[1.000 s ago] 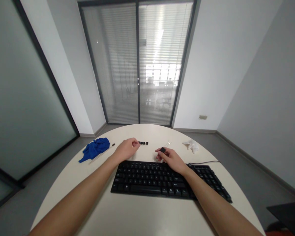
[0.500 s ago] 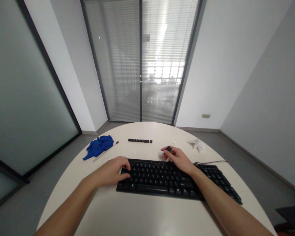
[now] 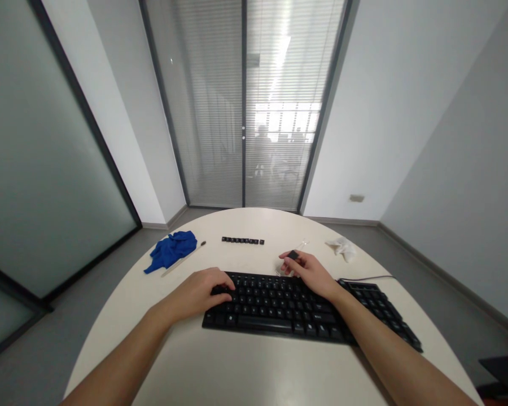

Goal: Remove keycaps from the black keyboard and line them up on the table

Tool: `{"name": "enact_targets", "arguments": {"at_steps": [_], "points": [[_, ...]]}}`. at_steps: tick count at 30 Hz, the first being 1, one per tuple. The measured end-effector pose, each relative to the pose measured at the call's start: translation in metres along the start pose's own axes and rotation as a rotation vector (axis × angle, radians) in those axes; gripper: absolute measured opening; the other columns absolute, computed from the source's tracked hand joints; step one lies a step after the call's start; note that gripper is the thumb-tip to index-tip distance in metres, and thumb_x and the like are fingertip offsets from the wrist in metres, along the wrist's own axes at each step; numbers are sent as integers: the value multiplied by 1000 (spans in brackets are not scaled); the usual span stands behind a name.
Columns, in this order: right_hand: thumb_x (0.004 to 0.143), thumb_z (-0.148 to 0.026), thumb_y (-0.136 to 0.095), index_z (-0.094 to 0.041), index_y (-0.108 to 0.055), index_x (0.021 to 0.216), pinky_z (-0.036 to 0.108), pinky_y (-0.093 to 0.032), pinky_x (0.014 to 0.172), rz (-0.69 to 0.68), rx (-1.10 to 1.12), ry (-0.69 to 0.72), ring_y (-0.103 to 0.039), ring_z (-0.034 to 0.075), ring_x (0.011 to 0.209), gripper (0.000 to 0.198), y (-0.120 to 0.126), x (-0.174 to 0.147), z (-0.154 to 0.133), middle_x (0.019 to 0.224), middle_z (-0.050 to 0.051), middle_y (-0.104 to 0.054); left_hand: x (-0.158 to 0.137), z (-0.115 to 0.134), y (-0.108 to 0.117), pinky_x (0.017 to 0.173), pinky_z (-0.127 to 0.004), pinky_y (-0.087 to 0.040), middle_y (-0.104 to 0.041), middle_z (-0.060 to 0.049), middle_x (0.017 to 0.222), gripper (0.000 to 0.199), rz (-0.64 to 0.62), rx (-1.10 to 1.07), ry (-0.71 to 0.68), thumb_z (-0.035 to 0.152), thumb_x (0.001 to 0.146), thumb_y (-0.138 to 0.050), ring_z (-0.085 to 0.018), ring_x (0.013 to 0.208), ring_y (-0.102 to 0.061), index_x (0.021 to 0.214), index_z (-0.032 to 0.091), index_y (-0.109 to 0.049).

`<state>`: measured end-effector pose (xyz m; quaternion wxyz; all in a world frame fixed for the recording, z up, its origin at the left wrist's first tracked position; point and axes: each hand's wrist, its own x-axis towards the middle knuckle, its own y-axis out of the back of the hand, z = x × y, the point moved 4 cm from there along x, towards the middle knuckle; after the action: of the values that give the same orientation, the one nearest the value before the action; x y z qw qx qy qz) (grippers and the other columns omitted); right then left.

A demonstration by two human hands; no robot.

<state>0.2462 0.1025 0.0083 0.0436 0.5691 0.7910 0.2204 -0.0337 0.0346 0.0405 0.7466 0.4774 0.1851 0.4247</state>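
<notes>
A black keyboard [image 3: 266, 307] lies across the white table. My left hand [image 3: 201, 290] rests over its left end, fingers curled and thumb pressed against the keys, holding the board. Over the keyboard's back edge, my right hand [image 3: 311, 273] pinches a small black-handled keycap puller [image 3: 293, 255]. Thin, pale, wire-like ends show on either side of that handle, though they are faint. Past the keyboard, several loose black keycaps [image 3: 241, 241] sit in a row.
A crumpled blue cloth [image 3: 172, 249] lies at the table's left, beside a thin brush [image 3: 184, 259]. Crumpled white tissue or gloves [image 3: 342, 248] lie at the right. The keyboard's cable [image 3: 370, 278] runs behind the number pad. Glass doors with blinds [image 3: 275, 124] stand beyond the table [image 3: 254, 366].
My left hand has slid slightly right, farther over the keys. The right hand keeps its pinch on the keycap puller. The whole view has shifted a little.
</notes>
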Motion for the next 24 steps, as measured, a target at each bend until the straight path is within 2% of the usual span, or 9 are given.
{"name": "enact_targets", "arguments": {"at_steps": [6, 12, 15, 18, 24], "points": [[88, -53, -53, -15, -63, 106, 30, -48, 67, -6, 11, -2, -64, 18, 73, 43, 0, 1, 1, 83, 6, -70, 3, 7, -6, 92, -30, -45, -70, -2, 108, 17, -45, -83, -151, 30, 91, -59, -18, 103, -60, 102, 27, -71], [89, -51, -53, -15, -63, 106, 30, -48, 67, -1, 6, 4, -64, 17, 73, 42, 0, 0, 0, 82, 6, -70, 1, -3, -1, 87, -30, -46, -71, -2, 99, 18, 1, -64, -42, 33, 84, -68, -18, 93, -63, 100, 25, -71], [89, -52, -54, -15, -63, 106, 30, -48, 67, -8, 10, 2, -64, 17, 73, 42, 0, 1, 0, 83, 6, -70, -1, -2, 2, 85, -29, -46, -72, -2, 96, 14, -44, -36, -74, 34, 84, -67, -18, 92, -63, 93, 24, -73], [89, -51, -54, -15, -64, 106, 30, -48, 67, -4, 7, 3, -64, 17, 73, 41, 0, 1, 1, 82, 6, -71, -2, 2, 3, 85, -28, -46, -72, -2, 100, 14, -95, -13, -108, 31, 87, -63, -18, 94, -63, 94, 26, -74], [89, -50, -53, -16, -64, 105, 30, -49, 68, -5, -2, 11, -64, 18, 74, 39, 0, 0, -1, 82, 5, -70, -3, 5, 3, 85, -29, -45, -71, -3, 103, 19, -102, -17, -103, 28, 90, -57, -18, 95, -62, 97, 26, -75]]}}
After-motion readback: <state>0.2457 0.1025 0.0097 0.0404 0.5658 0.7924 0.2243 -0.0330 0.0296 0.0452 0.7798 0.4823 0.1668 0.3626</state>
